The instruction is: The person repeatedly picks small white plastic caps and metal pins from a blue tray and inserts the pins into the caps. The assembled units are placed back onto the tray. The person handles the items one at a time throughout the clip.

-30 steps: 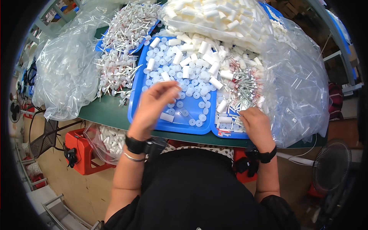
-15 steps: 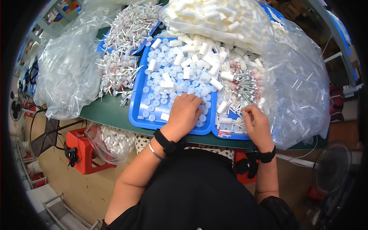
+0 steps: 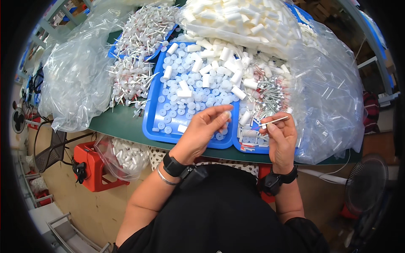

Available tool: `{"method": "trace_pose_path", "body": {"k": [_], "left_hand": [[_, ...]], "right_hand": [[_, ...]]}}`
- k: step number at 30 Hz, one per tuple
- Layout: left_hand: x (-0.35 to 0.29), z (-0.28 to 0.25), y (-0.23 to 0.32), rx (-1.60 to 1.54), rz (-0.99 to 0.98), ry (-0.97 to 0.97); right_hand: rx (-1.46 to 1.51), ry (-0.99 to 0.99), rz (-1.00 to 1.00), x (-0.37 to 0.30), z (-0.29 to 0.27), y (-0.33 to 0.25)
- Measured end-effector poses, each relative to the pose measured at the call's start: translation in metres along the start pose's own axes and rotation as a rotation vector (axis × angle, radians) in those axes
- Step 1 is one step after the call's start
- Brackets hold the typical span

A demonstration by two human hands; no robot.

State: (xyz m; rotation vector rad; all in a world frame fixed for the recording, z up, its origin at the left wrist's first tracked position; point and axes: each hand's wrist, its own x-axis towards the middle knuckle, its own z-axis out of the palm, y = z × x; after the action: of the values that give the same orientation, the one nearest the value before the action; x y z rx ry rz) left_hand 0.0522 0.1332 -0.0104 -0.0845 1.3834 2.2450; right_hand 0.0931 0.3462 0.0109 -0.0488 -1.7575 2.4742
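My left hand (image 3: 204,128) hovers over the near right part of a blue tray (image 3: 148,120) of translucent round discs (image 3: 181,111). Its thumb and index finger are pinched together at a small pale spot, too unclear to name. In my right hand (image 3: 280,137), a thin white stick (image 3: 275,122) lies slantwise between thumb and fingers, above a second blue tray (image 3: 263,149). That tray holds short white tubes (image 3: 245,118), thin white pieces and a bundle of metal-stemmed pieces with red ends (image 3: 272,95). White foam-like cylinders (image 3: 184,93) lie scattered among the discs.
A clear bag of white cylinders (image 3: 244,21) lies at the back. Piled stick-and-disc pieces (image 3: 130,80) sit to the left, beside crumpled clear plastic (image 3: 76,84). More plastic (image 3: 327,97) covers the right side. A red stool (image 3: 90,164) and a fan (image 3: 366,177) stand below the table.
My left hand has lifted from the discs and turned, its thumb and index finger now pinched together. My right hand has risen slightly from its tray, with the white stick now plainly showing.
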Motion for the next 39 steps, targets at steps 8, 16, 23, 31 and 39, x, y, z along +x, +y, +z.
{"method": "trace_pose_path", "body": {"k": [8,16,23,31,39], "left_hand": [[-0.012,0.000,-0.021,-0.588,-0.297,-0.178],[-0.012,0.001,-0.027,-0.625,-0.321,-0.174],[-0.011,-0.002,-0.030,-0.686,-0.324,-0.151],[-0.010,-0.001,-0.031,-0.650,-0.314,-0.183],[-0.012,0.002,-0.028,-0.604,-0.308,-0.171]], "right_hand": [[-0.081,-0.032,-0.016,-0.005,0.013,0.009],[-0.193,-0.042,0.006,-0.003,0.015,0.010],[-0.268,-0.056,0.040,-0.005,0.016,0.009],[-0.272,0.004,0.072,-0.002,0.014,0.010],[-0.287,0.027,0.034,-0.004,0.015,0.012]]}}
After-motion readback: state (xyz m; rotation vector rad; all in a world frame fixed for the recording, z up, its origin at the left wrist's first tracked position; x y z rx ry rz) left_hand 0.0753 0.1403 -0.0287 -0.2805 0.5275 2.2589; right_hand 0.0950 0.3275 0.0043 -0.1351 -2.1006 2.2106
